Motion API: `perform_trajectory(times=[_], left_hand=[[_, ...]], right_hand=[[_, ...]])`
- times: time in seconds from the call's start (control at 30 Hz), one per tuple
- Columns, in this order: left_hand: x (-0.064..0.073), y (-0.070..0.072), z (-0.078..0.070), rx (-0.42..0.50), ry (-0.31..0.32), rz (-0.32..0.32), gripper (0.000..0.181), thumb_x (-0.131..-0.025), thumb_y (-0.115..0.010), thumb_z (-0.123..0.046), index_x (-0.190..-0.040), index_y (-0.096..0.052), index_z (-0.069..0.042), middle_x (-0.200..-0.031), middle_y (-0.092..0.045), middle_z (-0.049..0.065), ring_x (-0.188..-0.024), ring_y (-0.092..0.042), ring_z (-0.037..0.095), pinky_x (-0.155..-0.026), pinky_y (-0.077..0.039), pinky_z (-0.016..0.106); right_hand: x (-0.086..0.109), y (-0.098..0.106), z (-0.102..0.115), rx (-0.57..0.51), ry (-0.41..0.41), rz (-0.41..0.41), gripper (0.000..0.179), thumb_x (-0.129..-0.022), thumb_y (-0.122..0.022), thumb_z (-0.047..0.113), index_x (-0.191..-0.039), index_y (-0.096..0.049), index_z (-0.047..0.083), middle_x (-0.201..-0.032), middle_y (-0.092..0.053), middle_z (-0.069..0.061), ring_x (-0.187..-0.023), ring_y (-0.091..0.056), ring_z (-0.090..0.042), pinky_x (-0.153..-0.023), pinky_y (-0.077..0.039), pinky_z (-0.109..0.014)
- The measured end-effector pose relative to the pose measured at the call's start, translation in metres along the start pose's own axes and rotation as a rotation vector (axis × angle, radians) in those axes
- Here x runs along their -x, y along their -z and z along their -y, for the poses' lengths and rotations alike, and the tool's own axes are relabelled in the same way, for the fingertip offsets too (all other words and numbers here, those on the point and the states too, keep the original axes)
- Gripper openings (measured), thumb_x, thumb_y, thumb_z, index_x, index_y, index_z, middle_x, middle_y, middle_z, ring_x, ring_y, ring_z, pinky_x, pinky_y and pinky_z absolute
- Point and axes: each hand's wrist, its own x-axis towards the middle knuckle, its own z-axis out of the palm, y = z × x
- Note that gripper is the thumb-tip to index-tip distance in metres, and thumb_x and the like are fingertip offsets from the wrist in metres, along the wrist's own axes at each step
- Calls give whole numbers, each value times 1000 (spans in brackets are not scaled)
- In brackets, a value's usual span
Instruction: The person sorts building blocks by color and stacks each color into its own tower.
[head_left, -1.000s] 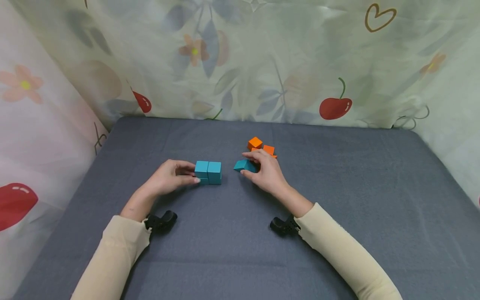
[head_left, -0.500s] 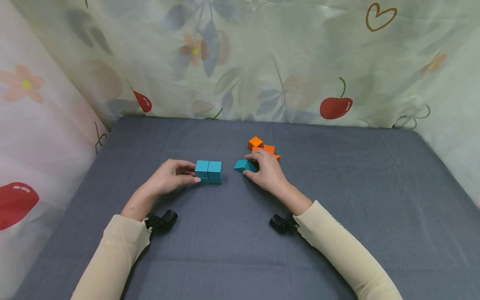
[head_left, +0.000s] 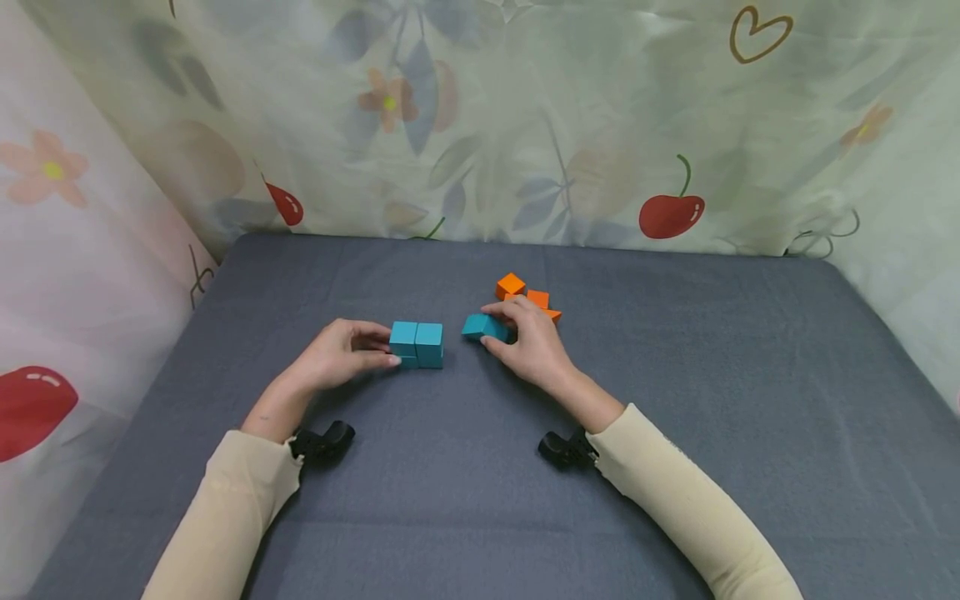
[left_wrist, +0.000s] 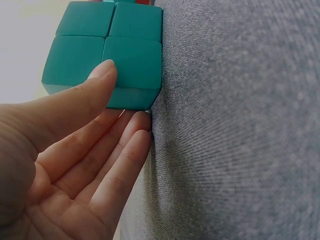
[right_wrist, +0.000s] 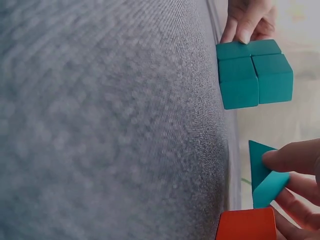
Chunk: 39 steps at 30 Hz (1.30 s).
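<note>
Blue cubes [head_left: 429,345] stand on the cloth in a block two wide and two high. My left hand [head_left: 339,355] holds this block at its left end. In the left wrist view the thumb of that hand [left_wrist: 82,145] lies on the near face of the cubes [left_wrist: 132,62], with the fingers behind. To the right, my right hand [head_left: 534,343] pinches a blue triangular prism [head_left: 476,326] between thumb and fingers. In the right wrist view the prism [right_wrist: 270,187] shows above the cloth, apart from the cubes [right_wrist: 239,92].
Several orange blocks [head_left: 538,298] lie just behind my right hand, partly covered by it; one orange block [right_wrist: 247,225] shows beneath the hand in the right wrist view. Grey cloth [head_left: 450,500] covers the table, and a patterned curtain [head_left: 495,167] hangs behind it.
The blue prism and my right hand have shifted slightly left and up from the cloth. My left hand and the cubes stay in place.
</note>
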Motion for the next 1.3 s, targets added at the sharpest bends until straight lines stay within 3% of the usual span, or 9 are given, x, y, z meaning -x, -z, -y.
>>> perform_trajectory(times=[0.5, 1.0, 1.3], left_hand=[[0, 0, 1, -3, -6, -3, 45, -88, -70, -19, -126, -59, 3, -117, -65, 18, -108, -60, 28, -92, -49, 43], [0, 1, 1, -9, -13, 0, 45, -89, -69, -19, -126, -59, 2, -117, -65, 17, -108, -60, 28, -91, -49, 42], [-1, 0, -1, -5, -1, -6, 45, -88, -70, -19, -126, -60, 2, -117, -65, 17, -107, -61, 28, -92, -50, 42]], right_hand=[[-2, 1, 8, -181, -25, -64, 39, -88, -70, 17, -125, -62, 8, -115, -58, -11, -106, -61, -24, -94, -51, -32], [-5, -4, 18, -294, 126, -135, 40, -88, -70, 16, -126, -63, 8, -116, -60, -9, -103, -58, -20, -90, -50, -44], [-10, -11, 26, -364, 221, -110, 42, -86, -72, 11, -127, -62, 4, -118, -60, -12, -105, -57, -22, -93, -49, -36]])
